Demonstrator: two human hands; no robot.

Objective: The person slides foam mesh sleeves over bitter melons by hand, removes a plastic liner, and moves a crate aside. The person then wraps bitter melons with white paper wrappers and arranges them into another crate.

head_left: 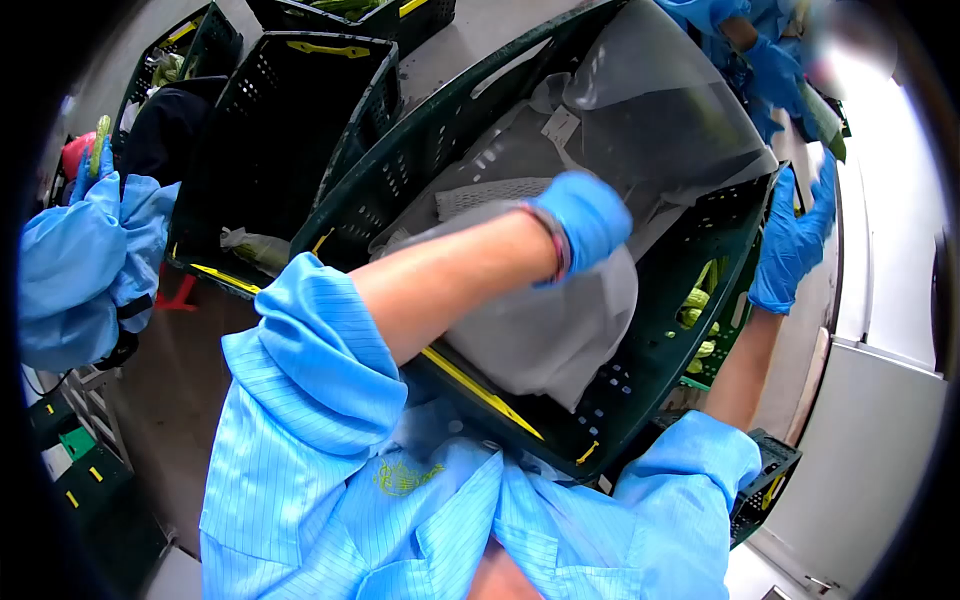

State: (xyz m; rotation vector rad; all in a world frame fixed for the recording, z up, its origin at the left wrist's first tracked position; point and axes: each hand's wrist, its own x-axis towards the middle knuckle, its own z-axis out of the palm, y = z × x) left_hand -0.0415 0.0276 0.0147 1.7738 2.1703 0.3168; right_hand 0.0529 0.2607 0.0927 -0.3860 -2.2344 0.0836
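Observation:
My left hand (590, 225), in a blue glove, is closed in a fist above a large dark green crate (400, 170). Whatever its fingers may hold is hidden and slightly blurred. Under it, inside the crate, lie thin grey plastic bags (560, 335) and a piece of white netting (485, 195). A translucent plastic sheet (670, 110) with a small white tag (561, 127) spreads over the crate's far end. My right hand (790, 240), also gloved, is outstretched with its fingers apart, beside the right end of the crate. Pale green ridged vegetables (695, 305) show in a green crate below it.
Another dark crate (290, 110) stands to the left, with a wrapped vegetable (255, 248) at its near end. At far left, a co-worker's gloved hand (92, 170) holds a long green vegetable (101, 140). Another co-worker's blue-gloved hands (770, 75) are at top right, near a white surface (890, 200).

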